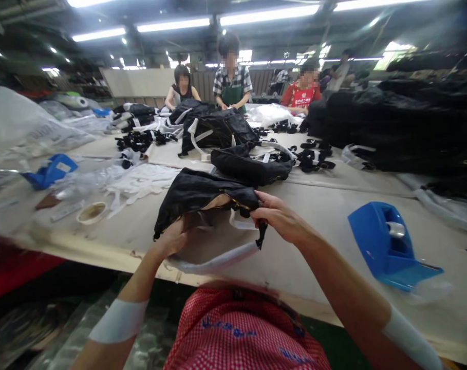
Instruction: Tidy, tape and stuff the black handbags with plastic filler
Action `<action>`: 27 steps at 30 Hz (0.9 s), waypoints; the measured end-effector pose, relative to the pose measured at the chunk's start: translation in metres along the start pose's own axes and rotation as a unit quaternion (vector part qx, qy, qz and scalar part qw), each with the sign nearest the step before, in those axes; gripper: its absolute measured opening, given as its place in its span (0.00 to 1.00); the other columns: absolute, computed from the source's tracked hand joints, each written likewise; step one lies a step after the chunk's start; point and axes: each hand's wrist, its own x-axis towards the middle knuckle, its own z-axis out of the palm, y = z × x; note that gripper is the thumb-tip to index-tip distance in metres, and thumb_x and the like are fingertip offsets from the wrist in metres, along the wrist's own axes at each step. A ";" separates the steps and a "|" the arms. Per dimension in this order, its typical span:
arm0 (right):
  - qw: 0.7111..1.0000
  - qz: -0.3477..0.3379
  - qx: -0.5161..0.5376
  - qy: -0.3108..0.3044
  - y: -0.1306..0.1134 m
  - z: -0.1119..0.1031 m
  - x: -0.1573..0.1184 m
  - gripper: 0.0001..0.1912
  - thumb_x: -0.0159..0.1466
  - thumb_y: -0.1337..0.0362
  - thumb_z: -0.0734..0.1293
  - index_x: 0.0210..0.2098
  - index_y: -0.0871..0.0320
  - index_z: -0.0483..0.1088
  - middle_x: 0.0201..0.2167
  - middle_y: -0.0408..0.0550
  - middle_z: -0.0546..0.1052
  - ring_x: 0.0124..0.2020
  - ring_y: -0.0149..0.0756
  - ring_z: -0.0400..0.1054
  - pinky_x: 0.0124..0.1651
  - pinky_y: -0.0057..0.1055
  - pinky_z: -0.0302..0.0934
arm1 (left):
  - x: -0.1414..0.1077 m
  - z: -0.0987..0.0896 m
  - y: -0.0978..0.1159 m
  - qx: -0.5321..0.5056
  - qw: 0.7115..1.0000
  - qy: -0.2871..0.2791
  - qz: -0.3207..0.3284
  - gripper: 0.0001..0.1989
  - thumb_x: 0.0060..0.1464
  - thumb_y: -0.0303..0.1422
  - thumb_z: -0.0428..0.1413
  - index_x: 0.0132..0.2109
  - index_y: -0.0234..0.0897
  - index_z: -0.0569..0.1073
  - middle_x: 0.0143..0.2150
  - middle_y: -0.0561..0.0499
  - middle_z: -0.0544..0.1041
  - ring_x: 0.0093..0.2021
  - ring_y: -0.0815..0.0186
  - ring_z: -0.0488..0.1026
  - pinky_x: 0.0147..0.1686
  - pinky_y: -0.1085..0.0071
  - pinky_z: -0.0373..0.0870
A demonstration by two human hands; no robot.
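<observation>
A black bag lies at the near side of the table, its zipped mouth partly open toward me and a tan lining showing. My right hand is closed on the bag's right end by the zipper, thumb and fingers pinching the edge. At the left end, my left hand reaches into or under the opening; its fingers are hidden by the black material. A strap wrapped in white loops from the bag along the table's front edge. Just behind it sits another black bag.
Blue tape dispensers stand at right and left. A tape roll and white sheets lie left. More black bags, strap bundles and a dark pile fill the far side. Several people work across the table.
</observation>
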 end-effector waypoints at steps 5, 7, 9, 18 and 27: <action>1.000 -0.011 0.006 0.013 -0.009 0.002 0.010 0.19 0.48 0.63 0.68 0.40 0.59 0.68 0.22 0.38 0.70 0.22 0.29 0.63 0.26 0.27 0.56 | 0.016 -0.014 0.008 0.018 0.999 0.050 0.000 0.28 0.62 0.46 0.46 0.63 0.36 0.70 0.61 0.41 0.75 0.61 0.49 0.71 0.59 0.58 0.67; 1.000 -0.009 0.014 0.016 -0.008 0.003 0.015 0.19 0.47 0.62 0.68 0.40 0.59 0.68 0.22 0.38 0.70 0.22 0.29 0.62 0.26 0.27 0.56 | 0.020 -0.012 0.011 0.054 0.998 0.015 0.015 0.28 0.60 0.46 0.52 0.63 0.37 0.71 0.60 0.42 0.76 0.59 0.50 0.73 0.57 0.59 0.69; 1.000 -0.001 0.009 0.015 -0.005 0.006 0.020 0.19 0.47 0.62 0.68 0.40 0.58 0.68 0.22 0.37 0.69 0.22 0.29 0.62 0.26 0.28 0.57 | 0.025 -0.005 0.013 0.110 0.993 -0.024 0.036 0.28 0.56 0.40 0.58 0.62 0.36 0.72 0.61 0.41 0.75 0.59 0.50 0.73 0.57 0.61 0.69; 0.999 0.009 0.027 0.017 0.005 0.012 0.029 0.19 0.48 0.62 0.68 0.40 0.58 0.67 0.23 0.38 0.70 0.22 0.28 0.60 0.25 0.26 0.55 | 0.023 0.004 0.046 0.124 0.989 -0.028 0.071 0.15 0.62 0.30 0.49 0.42 0.33 0.80 0.44 0.41 0.82 0.46 0.55 0.79 0.49 0.63 0.72; 0.996 -0.010 -0.086 0.024 0.018 0.021 0.012 0.50 0.54 0.59 0.69 0.71 0.61 0.45 0.25 0.37 0.72 0.23 0.32 0.64 0.28 0.28 0.61 | 0.014 0.044 0.102 0.032 0.978 0.194 0.071 0.09 0.59 0.32 0.57 0.47 0.38 0.74 0.46 0.46 0.77 0.48 0.59 0.74 0.50 0.64 0.71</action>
